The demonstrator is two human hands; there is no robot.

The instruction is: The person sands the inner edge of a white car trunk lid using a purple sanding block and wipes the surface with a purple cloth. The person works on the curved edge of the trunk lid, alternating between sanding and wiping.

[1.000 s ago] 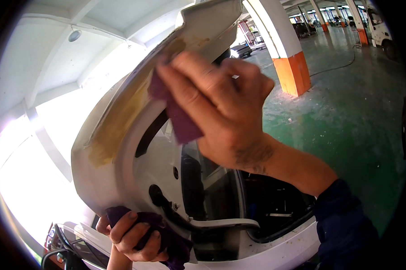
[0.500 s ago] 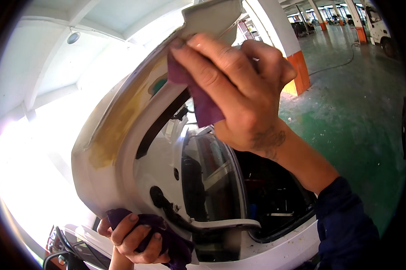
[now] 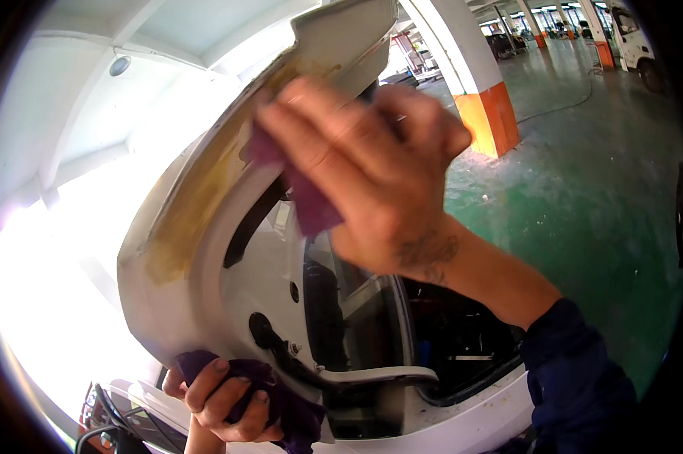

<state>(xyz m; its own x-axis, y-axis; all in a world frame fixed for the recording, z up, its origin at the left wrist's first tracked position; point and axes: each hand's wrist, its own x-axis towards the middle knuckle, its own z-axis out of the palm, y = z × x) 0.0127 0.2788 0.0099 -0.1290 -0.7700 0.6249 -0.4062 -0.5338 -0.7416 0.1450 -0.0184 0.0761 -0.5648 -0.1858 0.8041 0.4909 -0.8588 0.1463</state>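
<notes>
My right hand (image 3: 383, 170), blurred by motion, presses a purple sandpaper sheet (image 3: 313, 203) with outstretched fingers against the edge of a raised white car tailgate (image 3: 148, 314). Part of the sheet hangs free below the fingers. Along this edge runs a long yellowish filler patch (image 3: 181, 234), sanded smooth-looking, and the hand is over its upper stretch. Lower down, my left hand (image 3: 224, 401) is wrapped round a bunched dark purple cloth (image 3: 300, 416) at the tailgate's bottom corner. The fingertips under the sandpaper are hard to make out.
Inside the tailgate frame are a window (image 3: 364, 325) and a black curved strut-like part (image 3: 281, 352). Beyond stand a white and orange pillar (image 3: 485, 113), a green floor (image 3: 576, 227) with a hose, and a white truck (image 3: 635, 45) at the far right.
My right hand has slid left and slightly down along the tailgate edge with the sandpaper, baring more of the upper edge. My left hand stays with the cloth in nearly the same place.
</notes>
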